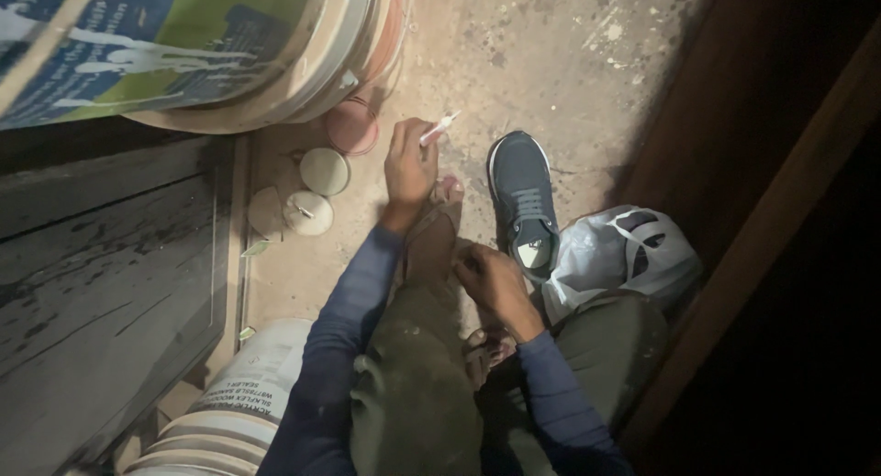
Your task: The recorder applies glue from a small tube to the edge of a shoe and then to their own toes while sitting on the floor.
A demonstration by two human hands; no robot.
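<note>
My left hand (pixel 409 167) reaches forward over the dusty floor and grips a small white stick-like tool (pixel 440 127) whose tip points up and to the right. My right hand (pixel 489 280) lies with curled fingers against the heel end of a tan sandal (pixel 434 239) on my outstretched foot. What it grips, if anything, is hidden. Both arms are in dark blue sleeves. A dark sneaker (pixel 521 193) with a white sole edge lies just right of the sandal, close to both hands.
A white plastic bag (pixel 617 252) sits right of the sneaker. Large stacked buckets (pixel 211 54) fill the top left, and another bucket (pixel 240 393) lies bottom left. Round lids (pixel 324 170) and a pink lid (pixel 352 127) lie left of my left hand. Dark wooden boards flank both sides.
</note>
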